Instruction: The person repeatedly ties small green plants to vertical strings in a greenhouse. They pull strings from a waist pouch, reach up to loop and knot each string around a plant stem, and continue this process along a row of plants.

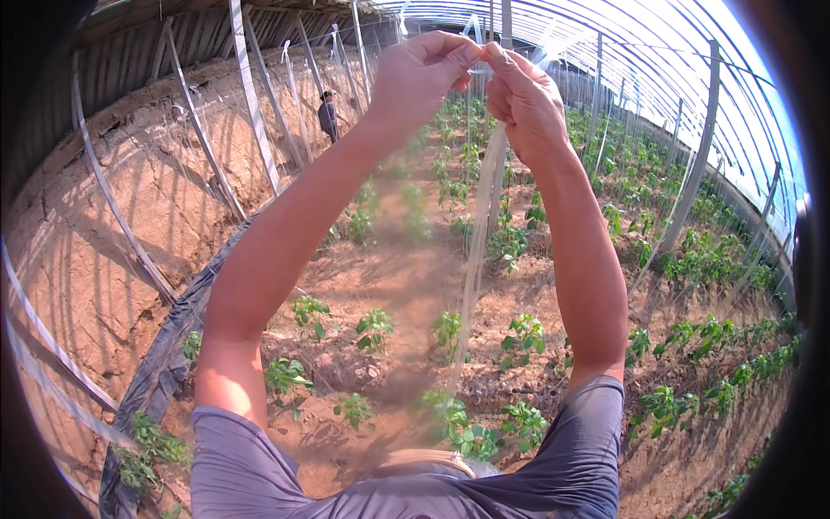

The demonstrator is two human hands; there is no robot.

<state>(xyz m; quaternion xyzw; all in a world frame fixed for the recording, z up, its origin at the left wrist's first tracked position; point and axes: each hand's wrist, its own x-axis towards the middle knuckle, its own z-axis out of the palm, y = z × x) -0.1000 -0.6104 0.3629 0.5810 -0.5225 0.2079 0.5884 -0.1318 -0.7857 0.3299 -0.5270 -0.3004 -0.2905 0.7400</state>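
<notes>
Both my arms are raised, and the hands meet at the top middle of the view. My left hand pinches thin twine at an overhead line, thumb against forefinger. Touching it at the fingertips, my right hand has its fingers closed around a bundle of pale translucent twine. The bundle hangs from below that hand down past the plants. White plastic ties are fixed on the overhead line just behind the hands. A pale coil of strands lies at my waist.
Rows of young green plants grow in the soil below. Slanted posts and an earth wall stand at left, with black sheeting along its foot. A concrete post rises at right. Another person stands farther off.
</notes>
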